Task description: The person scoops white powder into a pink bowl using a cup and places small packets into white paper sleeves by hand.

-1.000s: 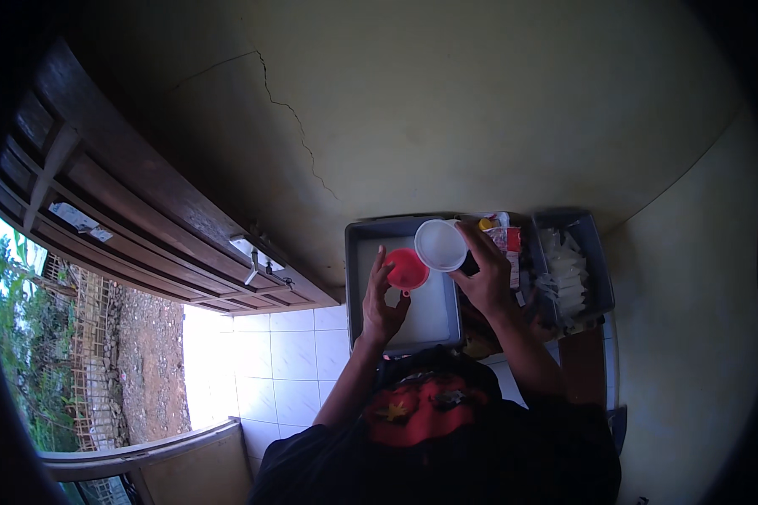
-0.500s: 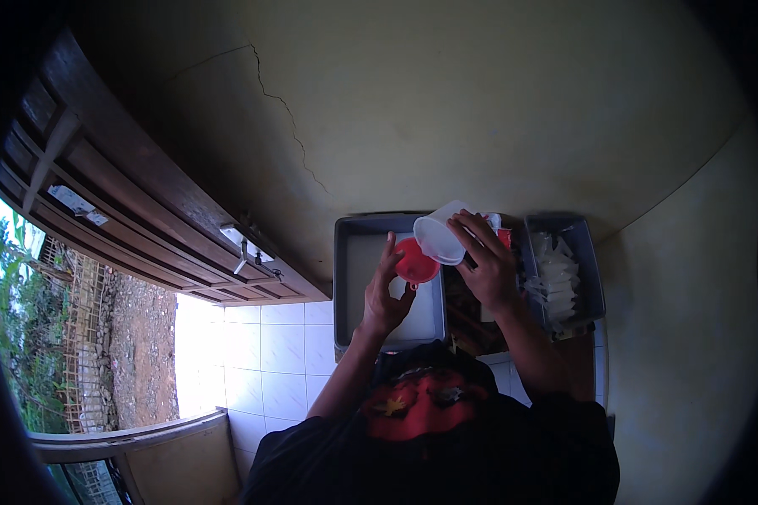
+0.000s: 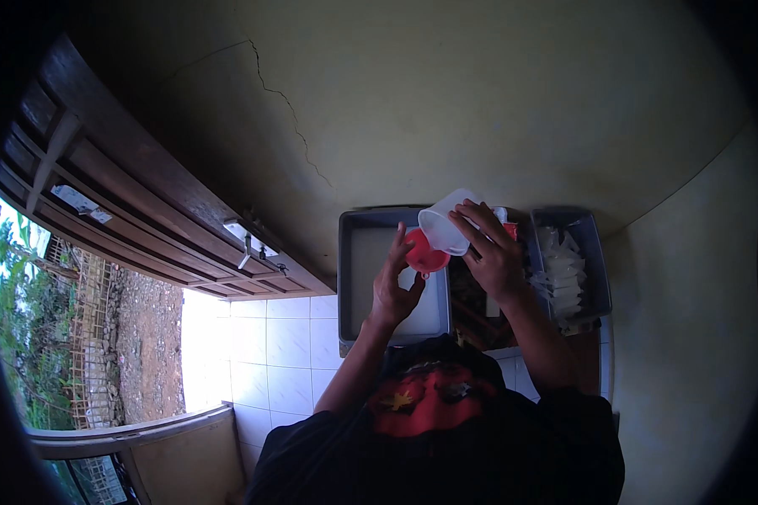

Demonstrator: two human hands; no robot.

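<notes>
My left hand [image 3: 391,295] grips a red funnel [image 3: 424,259] over a grey tray [image 3: 344,278] with milky white liquid in it. Just above the funnel, a translucent white plastic cup [image 3: 443,225] is tipped left in my right hand [image 3: 494,263], its rim close to the funnel's mouth. I cannot make out whether anything flows from the cup. The funnel's underside and anything beneath it are hidden.
A grey bin [image 3: 600,269] at the right holds several white-filled plastic bags [image 3: 567,278]. Dark items and red-and-white packaging lie between tray and bin. A wooden door [image 3: 130,181] opens at the left onto tiled floor [image 3: 286,337]; a cracked wall [image 3: 379,101] rises behind.
The cup has tilted further leftward over the funnel and shifted upward with my right hand. My left hand and the funnel have moved slightly up and right.
</notes>
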